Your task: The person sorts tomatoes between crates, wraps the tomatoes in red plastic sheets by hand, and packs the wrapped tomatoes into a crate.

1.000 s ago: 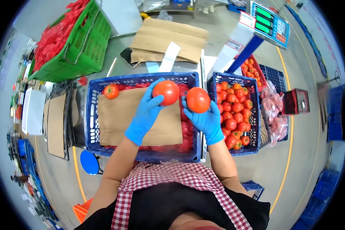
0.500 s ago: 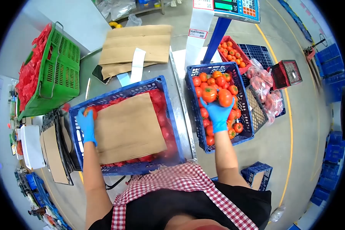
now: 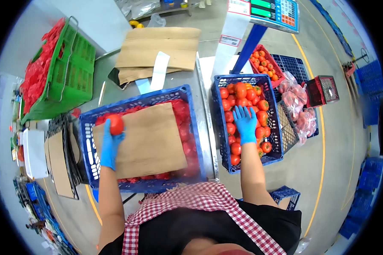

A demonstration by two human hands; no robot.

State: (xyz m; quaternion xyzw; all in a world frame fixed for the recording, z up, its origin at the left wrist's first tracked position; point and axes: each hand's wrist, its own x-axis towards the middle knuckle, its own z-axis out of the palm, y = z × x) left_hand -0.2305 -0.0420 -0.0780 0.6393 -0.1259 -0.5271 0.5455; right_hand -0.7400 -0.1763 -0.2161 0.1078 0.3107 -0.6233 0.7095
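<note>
My left hand (image 3: 110,146), in a blue glove, is closed around a red tomato (image 3: 115,124). It holds the tomato over the left part of a cardboard sheet (image 3: 147,142). The sheet lies in a large blue crate (image 3: 136,100), on red mesh-wrapped produce (image 3: 181,125) that shows around its edges. My right hand (image 3: 246,125), also gloved in blue, lies palm up with fingers spread over loose tomatoes (image 3: 241,91) in a second blue crate (image 3: 278,140). Nothing rests in that palm.
A scale display (image 3: 274,12) on a blue post rises behind the right crate. Flat cardboard (image 3: 159,44) and a paper strip (image 3: 160,70) lie behind the left crate. A green crate (image 3: 74,72) of red netting stands left. Bagged tomatoes (image 3: 293,100) sit right.
My left hand has moved right from the crate's left side, bringing its tomato over the cardboard. My right hand has let go of two large tomatoes and opened its fingers.
</note>
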